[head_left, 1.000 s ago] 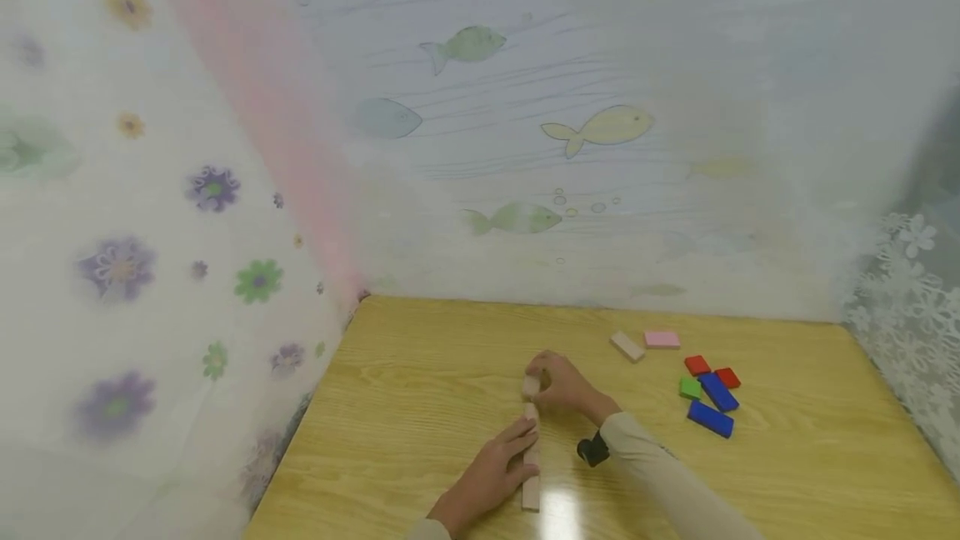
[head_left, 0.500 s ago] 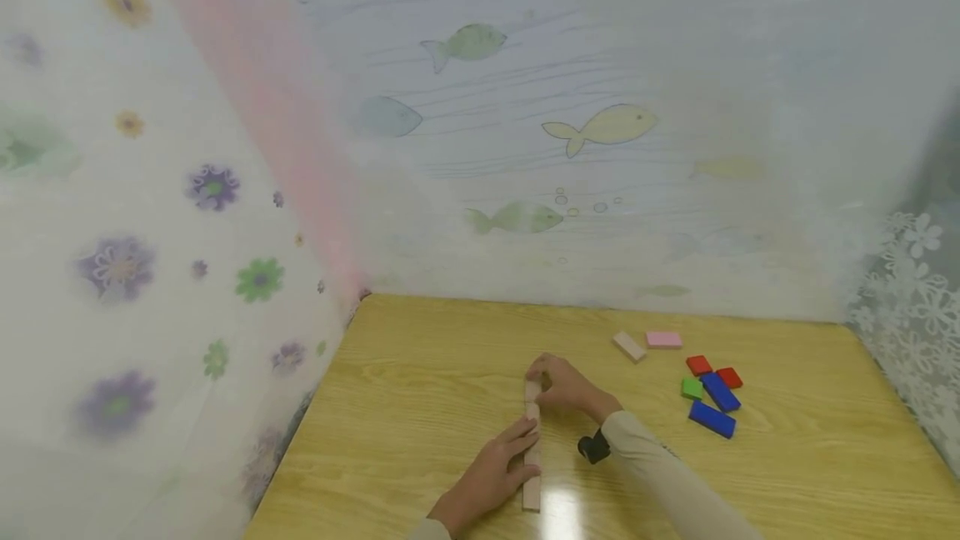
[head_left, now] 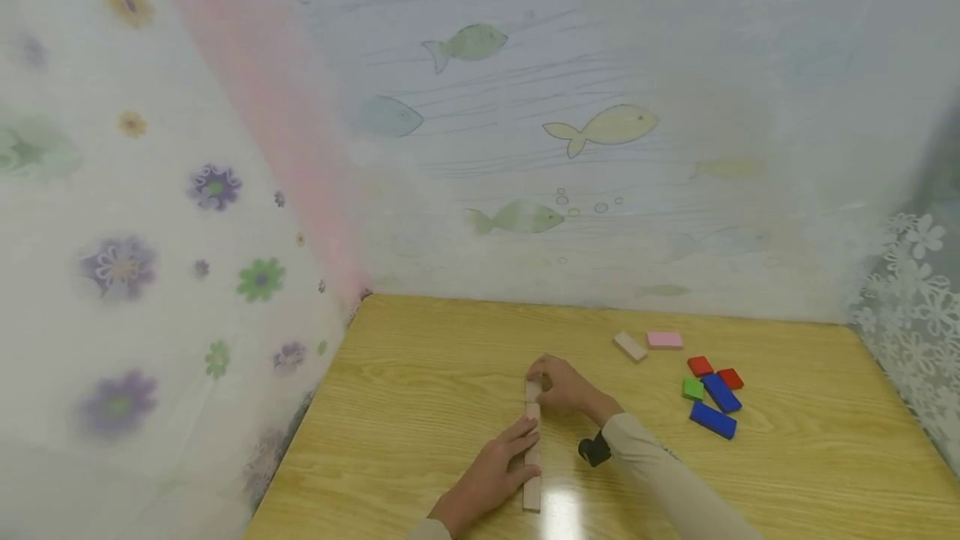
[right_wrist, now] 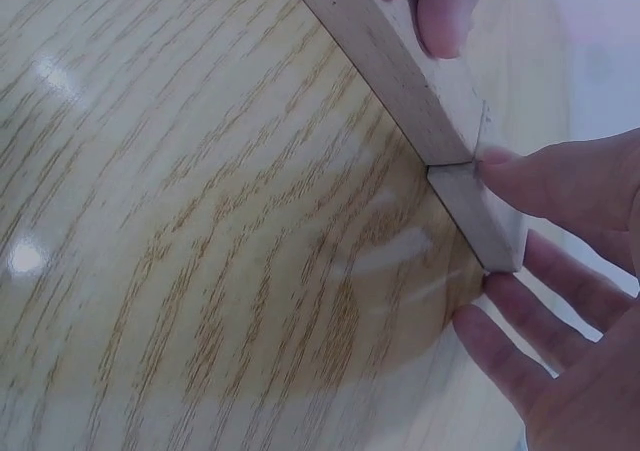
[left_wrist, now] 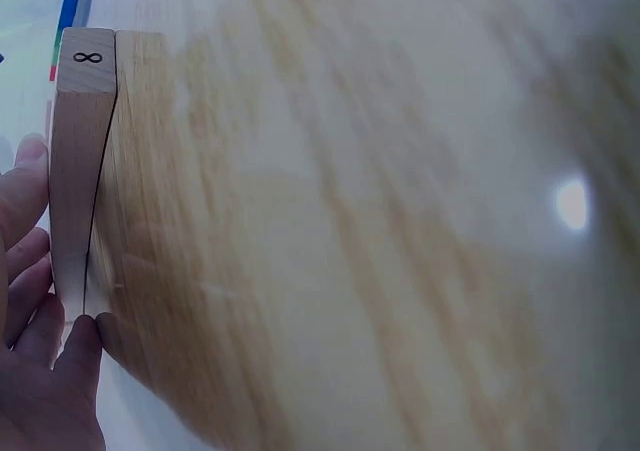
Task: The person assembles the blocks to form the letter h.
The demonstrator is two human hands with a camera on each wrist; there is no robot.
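A line of plain wooden blocks (head_left: 532, 494) runs away from the front of the table. My left hand (head_left: 486, 471) rests on it, fingers stretched across the top and thumb lower down; in the left wrist view the block's end (left_wrist: 87, 59) carries a dark 8. At the far end my right hand (head_left: 567, 387) pinches a wooden block (head_left: 532, 391) between thumb and fingers. The right wrist view shows this end block (right_wrist: 470, 206) meeting the longer block (right_wrist: 405, 81) at a thin seam, with the right thumb (right_wrist: 540, 176) beside that seam.
A loose wooden block (head_left: 630, 347) and a pink block (head_left: 664, 341) lie at the back right. Nearer lie red blocks (head_left: 701, 366), a green block (head_left: 693, 389) and blue blocks (head_left: 713, 421). Behind the wooden table (head_left: 405, 373) stands a fish-patterned sheet (head_left: 487, 257).
My right hand has slid the far wooden block against the line, and the small gap between them has closed. The left hand stays in place.
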